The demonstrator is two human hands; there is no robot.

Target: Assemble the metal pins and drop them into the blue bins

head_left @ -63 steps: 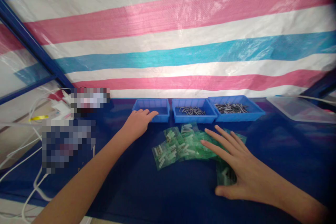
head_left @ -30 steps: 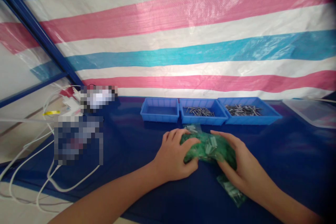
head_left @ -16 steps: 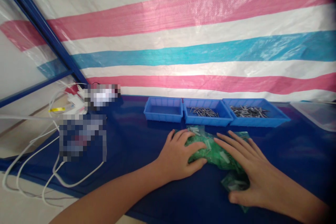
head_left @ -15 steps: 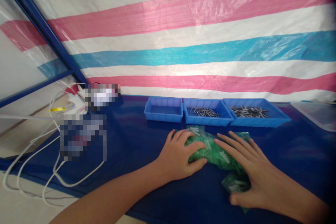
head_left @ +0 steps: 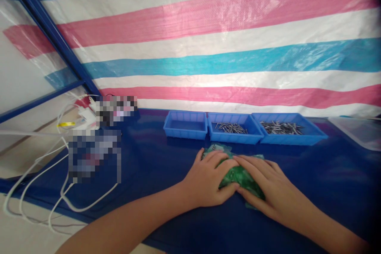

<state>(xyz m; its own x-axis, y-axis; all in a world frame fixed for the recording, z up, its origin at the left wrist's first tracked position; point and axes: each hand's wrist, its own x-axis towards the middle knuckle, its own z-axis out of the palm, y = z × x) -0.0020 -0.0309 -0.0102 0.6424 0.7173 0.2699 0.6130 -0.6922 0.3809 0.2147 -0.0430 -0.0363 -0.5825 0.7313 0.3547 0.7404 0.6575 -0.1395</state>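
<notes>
A heap of small green plastic bags [head_left: 239, 176] lies on the blue tabletop, pressed between my two hands. My left hand [head_left: 210, 176] curves over its left side, fingers across the top and thumb along the near edge. From the right, my right hand [head_left: 269, 184] wraps round the heap, its fingertips meeting those of my left hand. Part of a clear bag with small metal pieces [head_left: 217, 149] sticks out beyond my left fingers. The hands cover much of the heap, so what the other bags hold is hidden.
Behind the hands stand three blue bins in a row: a bare one [head_left: 186, 131], one with screws or nails [head_left: 235, 138] and a larger one with more [head_left: 293, 139]. A translucent lid or tray [head_left: 357, 131] lies far right. White cables [head_left: 38, 190] and blurred-out items are at left.
My right hand has moved left and closed in on the heap, pushing the bags together. My left hand keeps its place, and the heap is more compact.
</notes>
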